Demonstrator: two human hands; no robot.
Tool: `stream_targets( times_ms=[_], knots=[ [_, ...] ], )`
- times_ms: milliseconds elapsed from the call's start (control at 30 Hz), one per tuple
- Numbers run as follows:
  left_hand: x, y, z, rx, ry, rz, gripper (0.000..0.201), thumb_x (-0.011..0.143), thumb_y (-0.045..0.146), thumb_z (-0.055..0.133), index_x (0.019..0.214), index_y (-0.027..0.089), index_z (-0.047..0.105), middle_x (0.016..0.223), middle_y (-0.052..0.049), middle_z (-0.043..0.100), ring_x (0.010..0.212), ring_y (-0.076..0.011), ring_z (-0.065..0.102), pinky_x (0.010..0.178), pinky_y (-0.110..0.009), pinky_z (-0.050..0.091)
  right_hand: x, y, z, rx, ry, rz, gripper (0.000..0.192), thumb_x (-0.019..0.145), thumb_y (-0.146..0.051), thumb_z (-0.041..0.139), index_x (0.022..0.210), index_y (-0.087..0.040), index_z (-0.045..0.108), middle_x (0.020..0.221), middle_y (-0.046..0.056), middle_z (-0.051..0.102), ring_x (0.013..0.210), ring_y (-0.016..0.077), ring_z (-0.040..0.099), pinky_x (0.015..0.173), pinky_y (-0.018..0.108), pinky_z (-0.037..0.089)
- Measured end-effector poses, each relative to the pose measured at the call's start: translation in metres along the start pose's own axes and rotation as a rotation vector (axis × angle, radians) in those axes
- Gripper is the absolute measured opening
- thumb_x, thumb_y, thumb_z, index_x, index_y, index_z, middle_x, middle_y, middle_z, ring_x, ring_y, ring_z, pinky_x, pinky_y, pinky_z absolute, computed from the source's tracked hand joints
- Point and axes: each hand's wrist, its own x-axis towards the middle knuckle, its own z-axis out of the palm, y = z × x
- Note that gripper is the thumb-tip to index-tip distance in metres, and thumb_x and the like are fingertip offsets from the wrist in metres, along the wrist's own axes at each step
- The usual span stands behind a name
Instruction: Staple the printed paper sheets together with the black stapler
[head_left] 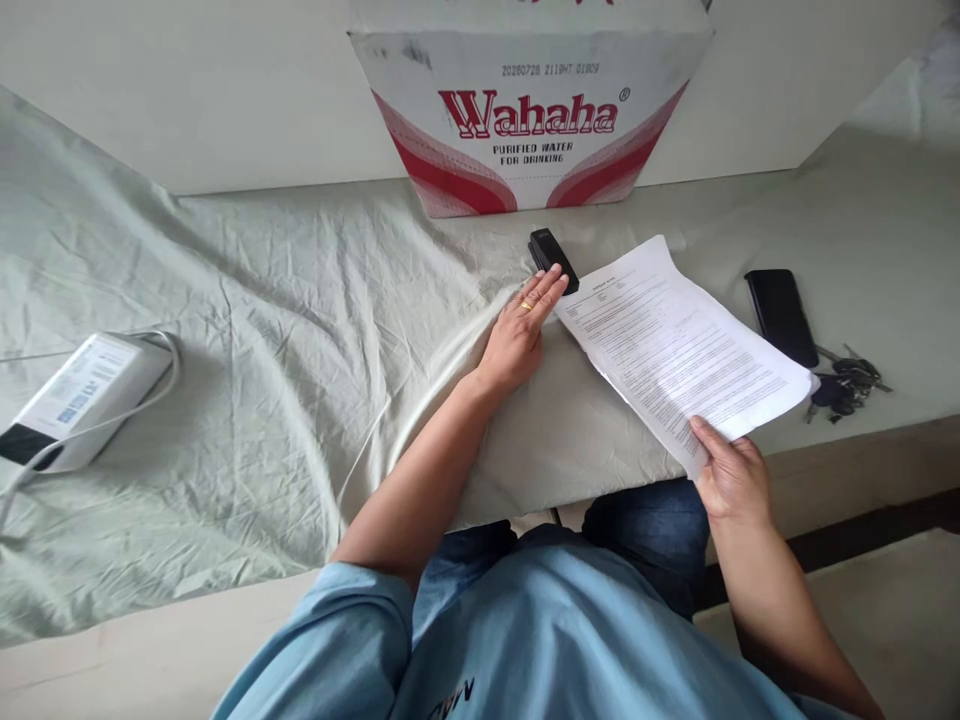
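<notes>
My right hand (731, 480) pinches the near corner of a stack of printed white paper sheets (679, 345), held just above the table. My left hand (521, 335) lies flat with fingers stretched out, its fingertips at the near end of a small black stapler (551, 258) and next to the far corner of the sheets. The stapler lies on the cloth in front of a cardboard box. A gold ring shows on one finger of the left hand.
A white and red Wahaha water carton (529, 105) stands at the back against the wall. A wrinkled pale green cloth (247, 340) covers the table. A white device with cable (79, 400) lies at left. A black phone (781, 315) and keys (844, 385) lie at right.
</notes>
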Motion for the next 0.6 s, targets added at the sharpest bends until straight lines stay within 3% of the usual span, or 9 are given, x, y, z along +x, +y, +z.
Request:
stream_targets(
  times_ms=[200, 367, 500, 600],
  knots=[
    [0.003, 0.031, -0.006, 0.189, -0.088, -0.251, 0.093, 0.094, -0.001, 0.043, 0.178, 0.038, 0.054, 0.188, 0.001, 0.048, 0.180, -0.0297, 0.039, 0.146, -0.068, 0.029, -0.009, -0.001, 0.009, 0.027, -0.005, -0.008, 0.053, 0.060, -0.043, 0.110, 0.104, -0.022, 0.089, 0.123, 0.010, 0.091, 0.145, 0.0372, 0.077, 0.133, 0.056, 0.059],
    [0.007, 0.040, -0.006, 0.203, -0.079, -0.325, 0.086, 0.098, 0.002, 0.042, 0.173, 0.040, 0.061, 0.184, 0.000, 0.054, 0.173, -0.0330, 0.050, 0.144, -0.077, 0.022, -0.007, -0.006, 0.011, 0.046, -0.046, 0.056, 0.060, 0.055, -0.040, 0.113, 0.109, -0.025, 0.089, 0.128, 0.008, 0.091, 0.146, 0.0396, 0.076, 0.134, 0.064, 0.056],
    [0.005, 0.023, -0.010, 0.008, 0.035, -0.211, 0.071, 0.101, 0.013, 0.054, 0.169, 0.031, 0.065, 0.182, -0.009, 0.058, 0.172, -0.0313, 0.052, 0.143, -0.063, 0.035, -0.020, -0.005, 0.002, 0.060, -0.064, 0.061, 0.066, 0.059, -0.039, 0.113, 0.118, -0.024, 0.089, 0.135, 0.010, 0.089, 0.147, 0.0393, 0.076, 0.137, 0.066, 0.053],
    [0.001, 0.015, -0.017, -0.226, 0.251, -0.218, 0.054, 0.109, 0.045, 0.069, 0.159, 0.025, 0.073, 0.172, -0.017, 0.067, 0.162, -0.0334, 0.061, 0.126, -0.050, 0.056, -0.039, 0.004, -0.010, 0.079, -0.005, 0.006, 0.067, 0.064, -0.043, 0.112, 0.124, -0.025, 0.088, 0.138, 0.008, 0.088, 0.147, 0.0367, 0.076, 0.139, 0.064, 0.051]
  ],
)
